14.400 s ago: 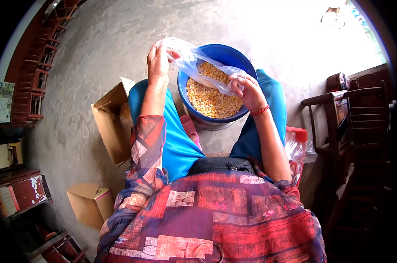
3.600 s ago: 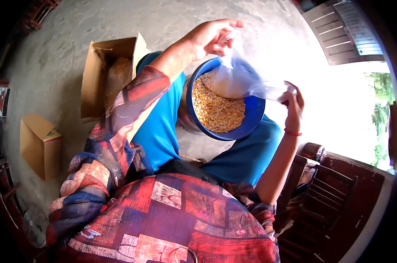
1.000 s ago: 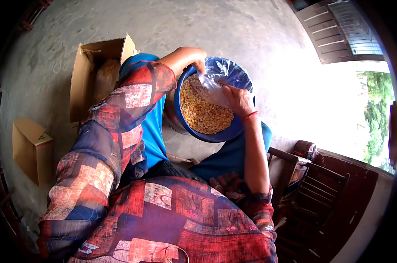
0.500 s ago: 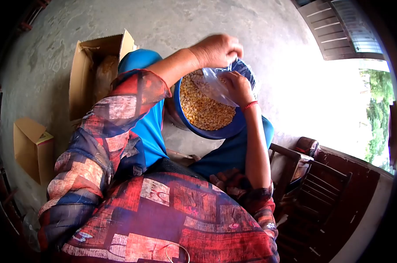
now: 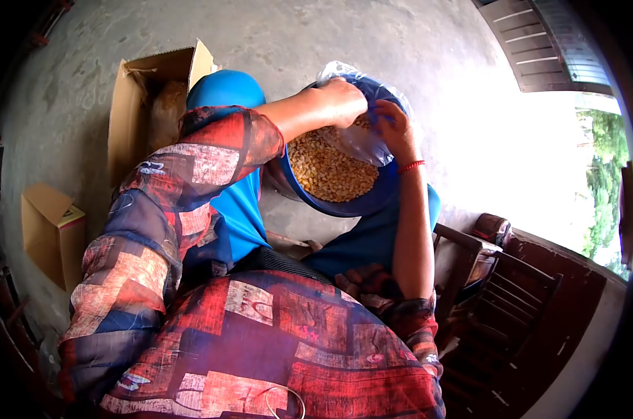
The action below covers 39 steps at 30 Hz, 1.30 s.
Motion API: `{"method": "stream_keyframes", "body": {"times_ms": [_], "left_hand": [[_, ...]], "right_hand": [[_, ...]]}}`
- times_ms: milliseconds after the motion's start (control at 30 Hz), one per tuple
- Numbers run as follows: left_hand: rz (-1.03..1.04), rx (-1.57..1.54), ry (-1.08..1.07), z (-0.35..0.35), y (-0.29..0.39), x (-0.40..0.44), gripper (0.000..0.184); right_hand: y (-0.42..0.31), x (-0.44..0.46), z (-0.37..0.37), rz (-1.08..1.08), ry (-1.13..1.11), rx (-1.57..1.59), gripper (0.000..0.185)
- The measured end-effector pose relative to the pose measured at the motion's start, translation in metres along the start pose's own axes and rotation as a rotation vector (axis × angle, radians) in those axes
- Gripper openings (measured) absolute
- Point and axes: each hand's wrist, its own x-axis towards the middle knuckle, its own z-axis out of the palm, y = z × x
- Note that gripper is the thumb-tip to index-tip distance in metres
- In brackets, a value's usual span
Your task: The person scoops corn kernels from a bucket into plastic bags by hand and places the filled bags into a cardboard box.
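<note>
A blue basin (image 5: 344, 207) holds a heap of yellow, corn-like kernels (image 5: 327, 167) between my knees. A clear plastic bag (image 5: 366, 148) lies over the basin's far right part, its upper edge spread past the rim. My left hand (image 5: 343, 103) reaches across from the left into the upper part of the bag; its fingers are curled downward, and what they hold is hidden. On the right, my right hand (image 5: 396, 133), with a red bracelet at its wrist, is closed on the bag's edge. Some kernels show beneath the film between both hands.
An open cardboard box (image 5: 124, 126) with a filled plastic bag (image 5: 168, 115) inside stands left of my knee. A smaller open carton (image 5: 54, 234) sits farther left. Dark wooden chair (image 5: 512, 300) lies to the right, near a bright doorway. Concrete floor (image 5: 274, 35) surrounds everything.
My left hand has moved down from above the basin into the upper part of the bag. The bag's upper edge has spread wider to the left. My right hand shifted slightly right.
</note>
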Motion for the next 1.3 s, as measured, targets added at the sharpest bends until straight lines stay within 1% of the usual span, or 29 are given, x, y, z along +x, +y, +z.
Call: {"method": "stream_keyframes", "body": {"times_ms": [33, 100, 133, 167, 200, 233, 267, 333, 400, 467, 500, 567, 600, 633, 700, 767, 833, 867, 900, 933, 967, 1000, 1033, 1067, 1100, 1167, 1233, 1267, 1300], "left_hand": [[0.101, -0.069, 0.101, 0.002, 0.0, 0.002, 0.022], [0.117, -0.171, 0.063, 0.009, 0.0, 0.005, 0.024], [0.079, -0.071, -0.081, 0.008, 0.002, 0.001, 0.024], [0.04, 0.027, -0.227, 0.007, 0.003, -0.002, 0.024], [-0.064, 0.151, -0.357, 0.003, 0.006, 0.0, 0.024], [-0.12, 0.147, -0.387, 0.001, 0.004, -0.001, 0.024], [-0.123, 0.128, -0.363, 0.0, 0.005, -0.002, 0.024], [-0.127, 0.108, -0.34, 0.001, 0.005, -0.004, 0.024], [-0.033, 0.112, -0.118, 0.005, 0.003, -0.007, 0.023], [0.002, 0.072, -0.071, 0.005, 0.002, -0.006, 0.021], [0.037, 0.034, -0.02, 0.003, 0.0, -0.004, 0.019], [0.145, -0.187, 0.242, 0.0, 0.0, 0.001, 0.014], [0.198, -0.201, 0.363, -0.002, 0.0, 0.006, 0.014], [0.252, -0.215, 0.484, -0.003, 0.0, 0.011, 0.015], [0.23, -0.227, 0.627, -0.022, 0.002, 0.005, 0.014], [0.158, -0.162, 0.789, -0.024, -0.005, 0.008, 0.016], [0.052, -0.163, 0.74, -0.023, -0.012, 0.01, 0.03], [0.052, -0.163, 0.74, -0.021, -0.015, 0.01, 0.03], [-0.014, -0.131, 0.64, -0.018, -0.017, 0.01, 0.04], [-0.079, -0.098, 0.541, -0.014, -0.017, 0.009, 0.052], [-0.08, -0.099, 0.541, -0.01, -0.017, 0.009, 0.052], [-0.117, -0.036, 0.423, -0.005, -0.016, 0.008, 0.059], [-0.153, 0.026, 0.303, -0.004, -0.015, 0.006, 0.066], [-0.189, -0.003, 0.201, -0.007, -0.014, 0.006, 0.068], [-0.19, -0.004, 0.201, -0.008, -0.014, 0.006, 0.068], [-0.24, -0.044, 0.194, -0.008, -0.015, 0.006, 0.071], [-0.263, -0.054, 0.175, -0.007, -0.013, 0.006, 0.074], [-0.284, -0.061, 0.157, -0.008, -0.012, 0.005, 0.077], [-0.284, -0.062, 0.157, -0.007, -0.012, 0.005, 0.077]], "right_hand": [[-0.001, 0.0, 0.003, 0.0, 0.002, 0.002, 0.033], [-0.003, 0.001, 0.008, -0.081, -0.154, 0.035, 0.029], [0.004, 0.003, 0.011, -0.19, -0.101, -0.091, 0.033], [0.014, 0.005, 0.014, -0.189, -0.104, -0.09, 0.033], [0.023, 0.007, 0.016, -0.105, 0.01, -0.132, 0.036], [0.02, 0.007, 0.016, -0.021, 0.125, -0.173, 0.038], [0.017, 0.007, 0.012, 0.08, 0.08, -0.179, 0.042], [0.016, 0.007, 0.012, 0.015, 0.072, -0.095, 0.043], [0.018, 0.007, 0.013, -0.048, 0.063, -0.01, 0.043], [0.017, 0.006, 0.012, 0.003, -0.01, 0.3, 0.039], [0.016, 0.008, 0.009, 0.004, -0.01, 0.3, 0.039], [0.013, 0.01, 0.0, 0.033, 0.056, 0.219, 0.034], [0.012, 0.012, -0.004, -0.052, 0.038, 0.392, 0.027], [-0.014, 0.004, -0.012, 0.022, 0.025, 0.52, 0.023], [-0.037, -0.007, -0.02, -0.021, 0.089, 0.675, 0.019], [-0.045, -0.013, -0.028, -0.026, 0.12, 0.632, 0.018], [-0.046, -0.017, -0.033, -0.075, 0.087, 0.66, 0.018], [-0.049, -0.019, -0.031, -0.093, 0.068, 0.6, 0.018], [-0.048, -0.02, -0.027, -0.167, 0.026, 0.489, 0.019], [-0.049, -0.021, -0.023, -0.197, -0.072, 0.424, 0.021], [-0.049, -0.023, -0.019, -0.226, -0.171, 0.36, 0.023], [-0.041, -0.023, -0.012, -0.312, -0.2, 0.173, 0.024], [-0.041, -0.025, -0.011, -0.312, -0.2, 0.173, 0.024], [-0.04, -0.028, -0.01, -0.267, -0.326, -0.031, 0.023], [-0.04, -0.03, -0.009, -0.218, -0.45, -0.235, 0.022], [-0.041, -0.031, -0.007, -0.151, -0.477, -0.217, 0.026], [-0.045, -0.032, -0.009, -0.174, -0.357, -0.041, 0.026], [-0.047, -0.031, -0.009, -0.203, -0.262, -0.054, 0.025], [-0.048, -0.03, -0.011, -0.202, -0.263, -0.055, 0.025]]}}
